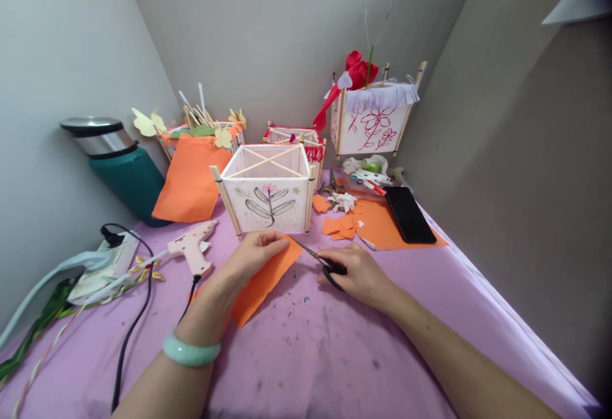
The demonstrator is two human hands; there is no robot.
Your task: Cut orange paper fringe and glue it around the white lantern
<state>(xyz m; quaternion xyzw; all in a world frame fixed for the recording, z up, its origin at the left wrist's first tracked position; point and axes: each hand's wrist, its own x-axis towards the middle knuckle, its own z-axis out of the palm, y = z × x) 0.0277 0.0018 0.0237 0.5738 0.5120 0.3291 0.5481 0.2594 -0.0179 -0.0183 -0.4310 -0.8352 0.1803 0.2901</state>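
My left hand (255,253) pinches a strip of orange paper (262,288) near its upper end, and the strip hangs down toward me. In my right hand (358,272) is a pair of scissors (329,269) with black handles, its blades pointing left at the paper's upper corner. Whether the blades have cut into the paper I cannot tell. Just behind my hands stands a white box-shaped lantern (268,205) with wooden sticks at its corners and a flower drawn on its front.
At left lie a pink glue gun (194,247), a power strip (102,269) with cables, and a teal bottle (127,173). Orange scraps (340,227), an orange sheet (377,231) and a phone (410,213) lie at right. Another lantern (370,122) hangs behind.
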